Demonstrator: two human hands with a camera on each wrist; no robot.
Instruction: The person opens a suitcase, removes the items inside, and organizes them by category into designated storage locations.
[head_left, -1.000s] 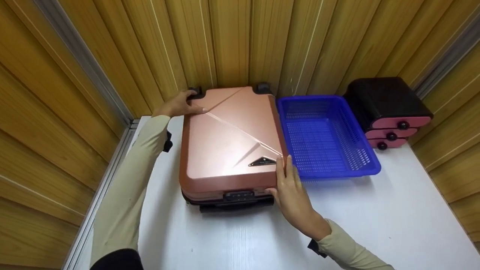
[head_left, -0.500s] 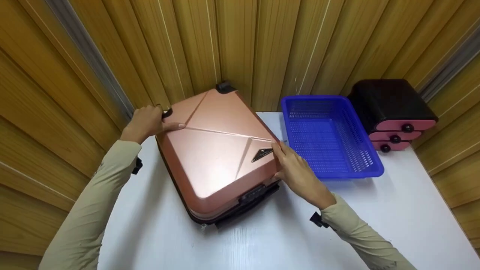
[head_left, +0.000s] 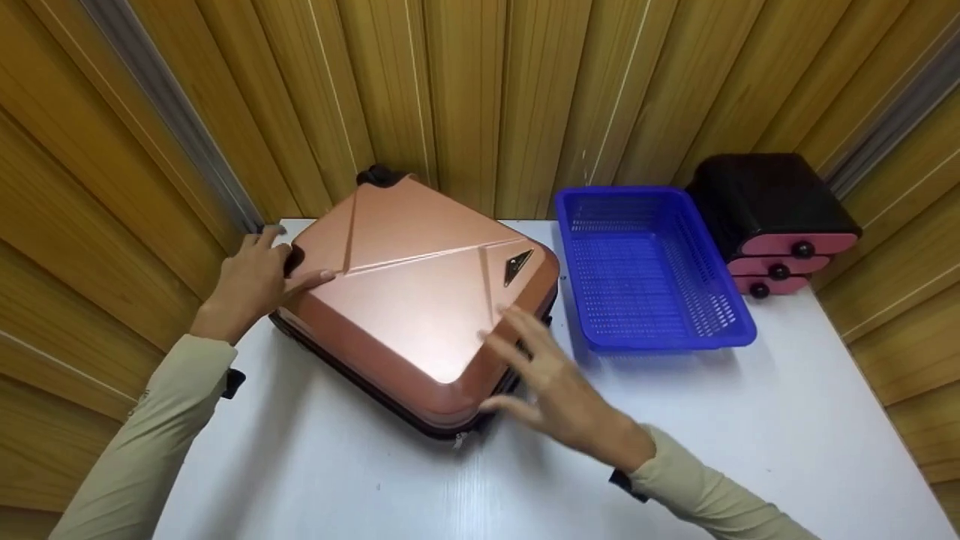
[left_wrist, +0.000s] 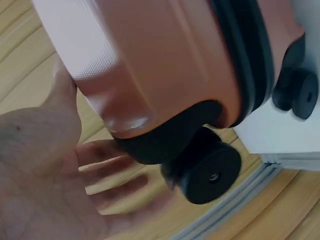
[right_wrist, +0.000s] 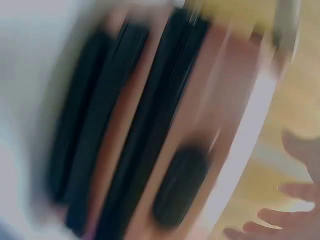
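Observation:
A rose-gold hard-shell suitcase (head_left: 420, 292) lies flat on the white table, turned diagonally, with a dark triangular badge on its lid. At its left corner is my left hand (head_left: 251, 281), thumb on the lid. In the left wrist view its fingers (left_wrist: 117, 192) stretch out loosely past the black corner guard and wheel (left_wrist: 210, 172). My right hand (head_left: 559, 390), blurred, hovers with spread fingers over the suitcase's near right side. The right wrist view shows those fingers apart from the shell, beside the side with the dark oblong lock (right_wrist: 181, 186) and black handle bars.
Right of the suitcase stands a blue perforated plastic basket (head_left: 592, 341). Beside that is a black drawer box (head_left: 776, 195) with pink fronts and round black knobs. Wood-patterned panels (head_left: 465, 97) close off the back and both sides of the white table (head_left: 420, 495).
The suitcase has turned counterclockwise from square-on to diagonal, its left corner shifting left and nearer. My left hand moved along with that corner. My right hand has come off the suitcase's edge.

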